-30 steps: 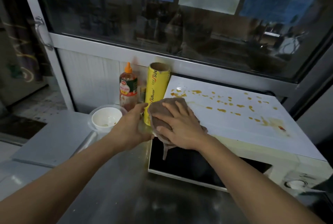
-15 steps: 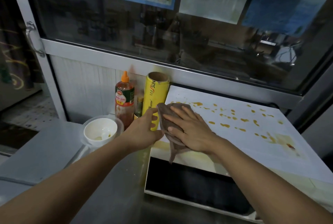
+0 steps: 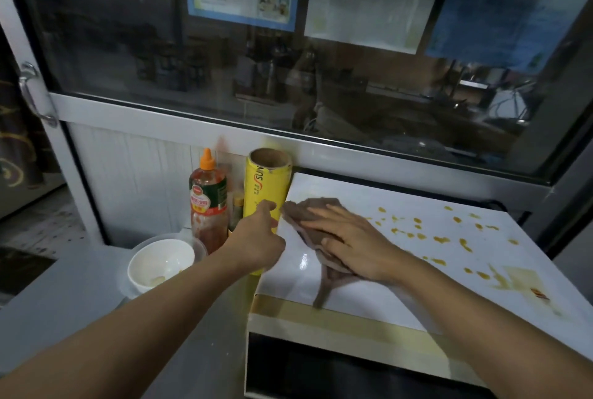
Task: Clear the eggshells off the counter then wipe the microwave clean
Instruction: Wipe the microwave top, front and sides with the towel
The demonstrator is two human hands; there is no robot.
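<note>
Step in hand: wiping the microwave (image 3: pixel 401 273) top — the eggshell half of the job looks done, no shells visible on the counter (image 3: pixel 80 318).
Right hand (image 3: pixel 349 238): flat on the brown cloth (image 3: pixel 313 222), fingers straight, pressing it down near the top's back-left corner.
Cloth: bunched under the palm, one tail trailing toward the front edge.
Left hand (image 3: pixel 256 241): at the microwave's left edge, thumb and fingers against the yellow roll (image 3: pixel 266 202); whether gripping it or merely steadying, cannot tell.
Stains: yellow-orange spots (image 3: pixel 436 238) scattered across the middle and right of the top, a bigger smear toward the front-right corner — all untouched.
Left of the microwave: sauce bottle (image 3: pixel 208 202) and white bowl (image 3: pixel 160 265) on the counter, close by the roll.
Next move, as a judgement: sweep the cloth rightward across the spots with firm pressure, then the front-right smear; keep clear of the roll at the left edge.
</note>
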